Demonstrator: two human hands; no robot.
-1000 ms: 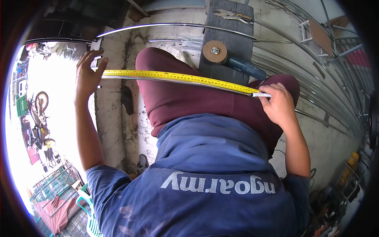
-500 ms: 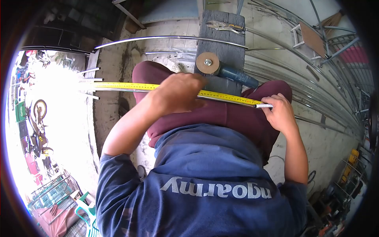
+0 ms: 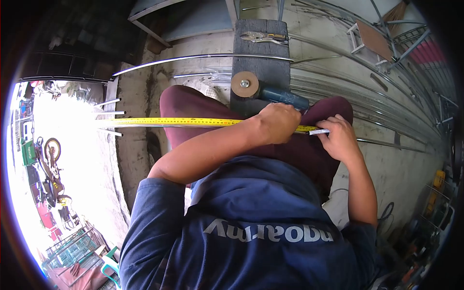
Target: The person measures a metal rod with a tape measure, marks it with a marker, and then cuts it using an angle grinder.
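A yellow tape measure (image 3: 193, 122) lies stretched along a shiny metal tube (image 3: 145, 127) across my lap. My left hand (image 3: 278, 123) is closed over the tape and tube, near the angle grinder, its fingertips partly hidden. At the right end of the visible tape, my right hand (image 3: 338, 137) grips a white marker pen (image 3: 319, 131) between thumb and fingers. The pen's tip points left, close to the tube. Just beyond my left hand the blue angle grinder (image 3: 282, 97) with its brown disc (image 3: 245, 84) rests on a dark wooden plank (image 3: 263, 65).
Locking pliers (image 3: 263, 37) lie on the plank's far end. A long curved metal tube (image 3: 193, 57) crosses the plank. Several metal tubes (image 3: 333, 89) lie on the floor to the right. A small stool (image 3: 372, 41) stands at the far right; a motorbike (image 3: 50, 166) is outside at left.
My left hand has slid right along the tape towards my right hand. The right hand stays near the same spot with the marker pen. The whole view has shifted slightly.
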